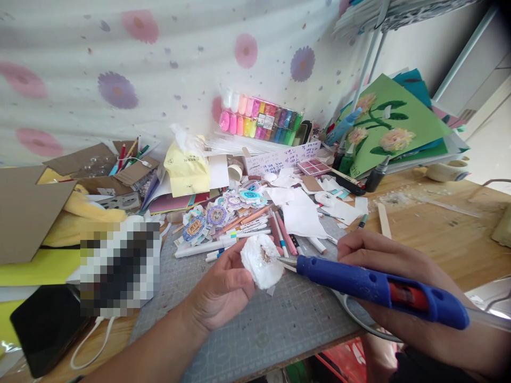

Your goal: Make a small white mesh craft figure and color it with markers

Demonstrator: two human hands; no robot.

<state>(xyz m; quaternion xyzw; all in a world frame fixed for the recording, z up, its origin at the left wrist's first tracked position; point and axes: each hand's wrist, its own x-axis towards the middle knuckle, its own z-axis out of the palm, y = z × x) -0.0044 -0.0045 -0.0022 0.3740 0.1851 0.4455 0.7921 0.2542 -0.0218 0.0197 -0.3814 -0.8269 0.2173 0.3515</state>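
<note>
My left hand [225, 284] pinches a small white, roundish piece [261, 266] by its left edge, above the grey cutting mat [255, 340]. Brownish bits and something shiny show near the middle of its face. From the right, my right hand [383, 271] is closed around a blue hot glue gun [347, 279] with a red part in its body. The metal tip points left and lies close to the right edge of the white piece; whether they touch I cannot tell. The glue gun hides part of my right hand's fingers.
Markers [243, 229], decorated paper pieces [215, 214] and white paper [301, 215] crowd the mat's back. Colourful clay packs [261, 119] lean behind. Cardboard [35, 221] and a black object [46, 324] lie left. A green flower card [399, 119] stands back right, a wooden stick [384, 221] nearer.
</note>
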